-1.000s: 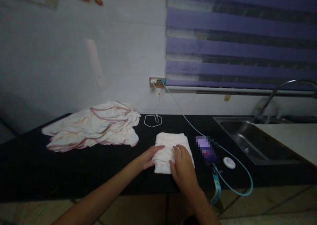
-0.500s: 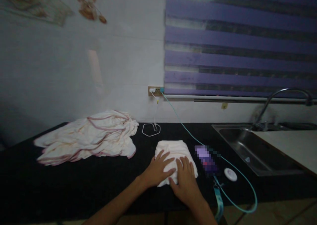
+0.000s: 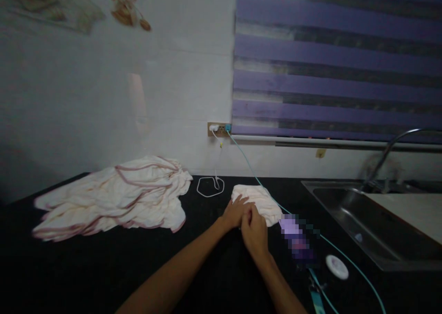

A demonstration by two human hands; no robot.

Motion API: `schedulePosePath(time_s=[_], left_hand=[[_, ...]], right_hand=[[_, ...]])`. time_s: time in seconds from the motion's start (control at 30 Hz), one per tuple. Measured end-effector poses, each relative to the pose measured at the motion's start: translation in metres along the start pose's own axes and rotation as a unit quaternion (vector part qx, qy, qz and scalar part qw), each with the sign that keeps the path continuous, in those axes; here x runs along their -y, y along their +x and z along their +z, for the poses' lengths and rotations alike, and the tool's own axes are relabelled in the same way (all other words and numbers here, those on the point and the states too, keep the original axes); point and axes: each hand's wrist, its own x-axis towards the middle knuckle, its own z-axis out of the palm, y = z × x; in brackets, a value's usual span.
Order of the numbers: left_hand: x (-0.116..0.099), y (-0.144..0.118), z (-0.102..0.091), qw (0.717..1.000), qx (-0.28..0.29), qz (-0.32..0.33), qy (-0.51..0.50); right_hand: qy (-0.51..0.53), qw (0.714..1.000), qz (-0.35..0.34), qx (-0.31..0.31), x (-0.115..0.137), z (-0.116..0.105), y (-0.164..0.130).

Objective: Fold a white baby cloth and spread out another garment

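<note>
A folded white cloth [image 3: 264,199] lies on the black counter in front of me, slightly right of centre. My left hand [image 3: 235,212] rests on its near left part, fingers stretched out and flat. Close beside it, my right hand [image 3: 254,229] is at the cloth's near edge with its fingers curled in. Whether those curled fingers grip the cloth or anything else is hidden. To the left lies a larger, crumpled white cloth [image 3: 138,196] with pinkish edging, apart from both hands.
Right of the folded cloth lie a blurred-out phone [image 3: 297,240] and a round white object [image 3: 337,267]. A teal cable [image 3: 243,155] runs down from the wall socket [image 3: 219,129]. A white cable [image 3: 210,195] lies looped at the back. The steel sink [image 3: 366,231] is at the right.
The folded cloth has shifted away from me and to the right, now against the phone and teal cable. My right hand's fingers have gone from spread to curled.
</note>
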Motion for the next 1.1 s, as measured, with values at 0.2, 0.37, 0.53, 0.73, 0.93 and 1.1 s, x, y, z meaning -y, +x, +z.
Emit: schedulePosePath(time_s=[0.2,0.37,0.53,0.73,0.93,1.1], left_hand=[[0.024,0.077,0.014,1.000,-0.021,0.002,0.001],[0.032,0.134,0.026,0.999,-0.031,0.031,-0.012],[0.033,0.168,0.035,0.997,-0.041,0.064,-0.031],[0.032,0.182,0.050,0.991,-0.098,0.074,-0.054],[0.029,0.176,0.050,0.976,-0.185,0.078,-0.084],[0.023,0.167,0.037,0.954,-0.249,0.111,-0.123]], right_hand=[[0.101,0.995,0.008,0.007,-0.029,0.039,0.032],[0.186,0.982,0.011,0.018,-0.040,0.047,0.040],[0.205,0.978,0.020,0.036,-0.036,0.045,0.045],[0.170,0.984,0.040,0.023,-0.034,0.044,0.047],[0.054,0.997,0.048,0.033,-0.028,0.038,0.044],[-0.116,0.988,0.090,0.045,-0.028,0.020,0.049]])
